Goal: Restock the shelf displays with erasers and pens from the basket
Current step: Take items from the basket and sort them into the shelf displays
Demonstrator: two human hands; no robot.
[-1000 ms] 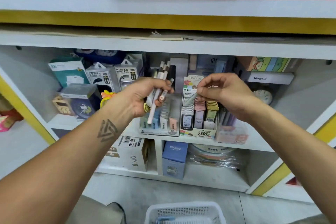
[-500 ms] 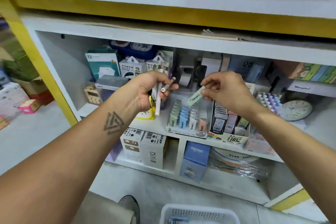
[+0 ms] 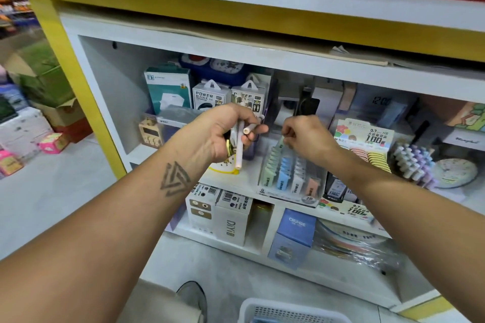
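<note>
**shelfnoob:** ok so why are we holding everything at once here?

**restock_vet:** Our left hand (image 3: 223, 134) is basically the parking spot. Its fingers are curled round a bunch of white pens (image 3: 240, 148), tips pointing down, hovering over the left part of the middle shelf (image 3: 231, 181). We'd guess that's so the pens stay out of the way while we deal with erasers one at a time.

**shelfnoob:** and the right?

**restock_vet:** Our right hand (image 3: 308, 139) pinches a pale green eraser (image 3: 281, 142) between thumb and fingertips, held tilted right above the back of the green row in the clear eraser display (image 3: 288, 178), which sits at the front edge of that shelf. Can't tell if the eraser is touching the row yet; our fingers hide most of it.

**shelfnoob:** why the green row?

**restock_vet:** Colours are sorted in rows: green, blue, white, then peach. So matching makes sense, and tilting it matches how the others lean.

**shelfnoob:** basket?

**restock_vet:** White basket (image 3: 288, 312) is on the floor below us, at the bottom edge of the view. Probably more stock in there, we only see a bit of blue.
</note>
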